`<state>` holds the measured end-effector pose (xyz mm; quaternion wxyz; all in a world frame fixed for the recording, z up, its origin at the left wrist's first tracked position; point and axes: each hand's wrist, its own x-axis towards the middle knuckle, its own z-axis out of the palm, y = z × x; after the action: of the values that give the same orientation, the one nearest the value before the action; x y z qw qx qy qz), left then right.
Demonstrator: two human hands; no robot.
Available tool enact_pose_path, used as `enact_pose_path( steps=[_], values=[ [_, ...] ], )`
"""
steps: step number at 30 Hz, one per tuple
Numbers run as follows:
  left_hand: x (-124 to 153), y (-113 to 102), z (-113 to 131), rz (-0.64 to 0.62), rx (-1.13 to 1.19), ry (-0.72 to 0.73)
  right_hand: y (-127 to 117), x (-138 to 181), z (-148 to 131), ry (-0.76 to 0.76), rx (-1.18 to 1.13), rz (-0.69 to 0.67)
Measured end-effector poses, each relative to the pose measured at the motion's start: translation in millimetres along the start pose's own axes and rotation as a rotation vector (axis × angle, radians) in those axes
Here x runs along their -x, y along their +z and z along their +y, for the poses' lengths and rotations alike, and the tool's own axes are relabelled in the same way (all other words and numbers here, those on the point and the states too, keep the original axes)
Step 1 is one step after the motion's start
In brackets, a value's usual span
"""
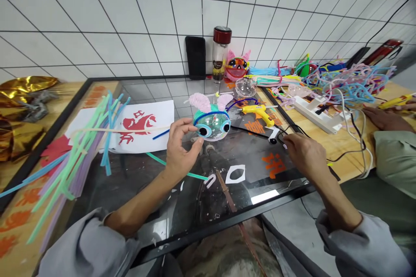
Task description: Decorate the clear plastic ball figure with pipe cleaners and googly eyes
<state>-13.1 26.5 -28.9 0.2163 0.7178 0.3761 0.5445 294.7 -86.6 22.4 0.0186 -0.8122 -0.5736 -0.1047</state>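
A clear ball figure (212, 123) stands on the dark glass tabletop, with fuzzy pink ears, a blue rim and two googly eyes ringed in light blue. At its left side, the thumb and fingers of my left hand (182, 146) close on the edge by one eye. My right hand (305, 153) is off to the right, thumb and fingers pinched together; whatever is between them is too small to make out. Just beyond those fingertips lie a small white scrap (273, 133) and a black round piece (272, 141). A yellow glue gun (260, 113) rests behind them.
Pipe cleaners (74, 151) and a red print on white paper (152, 108) lie left. Behind stand a phone (195, 57), a glass bottle (221, 54) and another eared figure (238, 67). A power strip (316, 114) and a co-worker's hand (386, 119) are at right.
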Motion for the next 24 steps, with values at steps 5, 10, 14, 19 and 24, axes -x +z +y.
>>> enact_pose_path(
  steps=[5, 10, 14, 19, 24],
  values=[
    [-1.1, -0.8, 1.6, 0.008, -0.020, 0.006, 8.6, -5.7, -9.4, -0.098, -0.008, -0.050],
    [-1.7, -1.4, 2.5, 0.001, -0.030, 0.025, 18.4, -18.3, -14.6, -0.114, 0.129, -0.149],
    [-1.8, -1.4, 2.6, 0.001, -0.018, 0.026, 21.4, -20.6, -12.0, -0.165, 0.183, -0.163],
    [-1.8, -0.9, 2.9, 0.000, -0.026, 0.025, 20.6, -23.5, -7.5, -0.227, 0.250, -0.179],
    [-1.9, -0.6, 3.0, -0.006, -0.037, 0.017, 18.7, -30.7, -3.3, -0.323, 0.245, -0.229]
  ],
)
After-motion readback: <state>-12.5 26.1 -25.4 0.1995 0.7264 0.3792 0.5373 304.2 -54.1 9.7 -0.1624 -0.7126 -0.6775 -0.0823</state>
